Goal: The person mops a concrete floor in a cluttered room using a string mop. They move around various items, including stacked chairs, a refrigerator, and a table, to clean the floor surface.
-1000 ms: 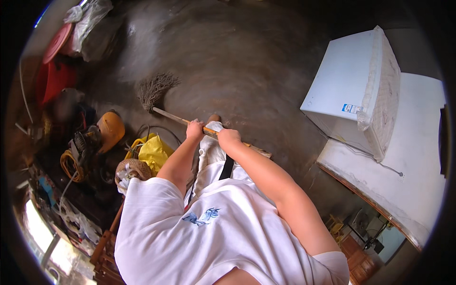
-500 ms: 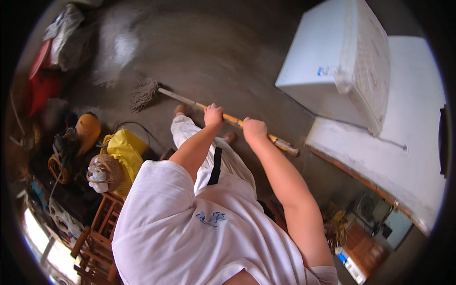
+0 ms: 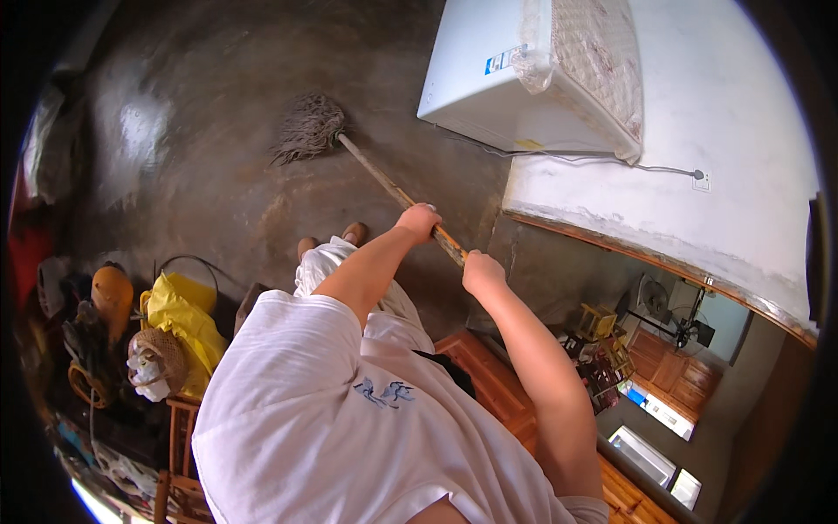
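Observation:
A mop with a grey-brown string head (image 3: 310, 129) rests on the dark, shiny floor (image 3: 218, 188) ahead of my feet. Its long wooden handle (image 3: 375, 170) slants from the head back toward my right side. Partway along the handle, my left hand (image 3: 419, 222) is wrapped round it. My right hand (image 3: 483, 272) grips the handle lower down, at its near end, and hides the tip. Both arms reach forward, and the strings fan out to the left of the head's joint.
A white appliance with a quilted cover (image 3: 594, 65) stands by the white wall (image 3: 742, 131); its cable runs to a wall socket (image 3: 702, 180). To the left are a yellow bag (image 3: 188, 323), a wicker basket (image 3: 161, 358) and a wooden chair (image 3: 183, 458). A doorway opens at the right.
The mop head has moved right and farther away, and the handle now slopes more steeply. Both hands have moved with it, still gripping. My view has turned, shifting the appliance leftward.

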The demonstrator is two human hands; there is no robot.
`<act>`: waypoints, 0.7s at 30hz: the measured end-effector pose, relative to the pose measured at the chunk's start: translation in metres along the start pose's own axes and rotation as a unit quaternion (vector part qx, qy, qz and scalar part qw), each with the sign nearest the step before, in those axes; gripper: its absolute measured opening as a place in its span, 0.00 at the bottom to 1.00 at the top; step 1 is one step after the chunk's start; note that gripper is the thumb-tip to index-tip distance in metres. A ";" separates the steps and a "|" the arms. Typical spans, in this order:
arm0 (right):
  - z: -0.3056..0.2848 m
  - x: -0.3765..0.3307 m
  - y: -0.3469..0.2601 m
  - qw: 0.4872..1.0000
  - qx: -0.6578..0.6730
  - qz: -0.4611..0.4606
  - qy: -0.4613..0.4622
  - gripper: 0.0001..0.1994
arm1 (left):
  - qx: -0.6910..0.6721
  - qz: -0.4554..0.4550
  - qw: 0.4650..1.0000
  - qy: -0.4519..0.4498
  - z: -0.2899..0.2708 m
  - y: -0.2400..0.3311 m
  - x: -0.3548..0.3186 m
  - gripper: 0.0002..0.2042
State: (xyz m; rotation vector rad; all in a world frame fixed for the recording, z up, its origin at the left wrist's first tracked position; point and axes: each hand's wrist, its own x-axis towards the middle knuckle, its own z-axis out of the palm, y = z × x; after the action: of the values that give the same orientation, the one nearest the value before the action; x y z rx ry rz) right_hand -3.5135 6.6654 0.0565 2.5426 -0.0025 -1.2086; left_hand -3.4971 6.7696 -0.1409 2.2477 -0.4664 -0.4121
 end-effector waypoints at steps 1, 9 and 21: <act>0.004 -0.003 -0.002 1.000 0.000 0.001 0.003 0.10 | 0.003 -0.002 1.000 -0.003 0.001 -0.002 -0.003 0.07; -0.024 -0.034 -0.057 0.998 -0.057 -0.012 -0.002 0.10 | 0.031 -0.047 0.998 0.016 -0.027 -0.015 -0.047 0.10; 0.026 -0.059 -0.188 0.979 -0.097 -0.181 -0.016 0.12 | 0.030 -0.188 0.976 0.104 -0.045 -0.093 -0.228 0.08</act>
State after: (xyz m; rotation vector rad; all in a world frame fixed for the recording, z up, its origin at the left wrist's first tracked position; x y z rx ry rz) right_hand -3.5967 6.8440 0.0316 2.4161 0.5664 -1.3037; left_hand -3.6598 6.9589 -0.1500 2.4079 0.0592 -0.3499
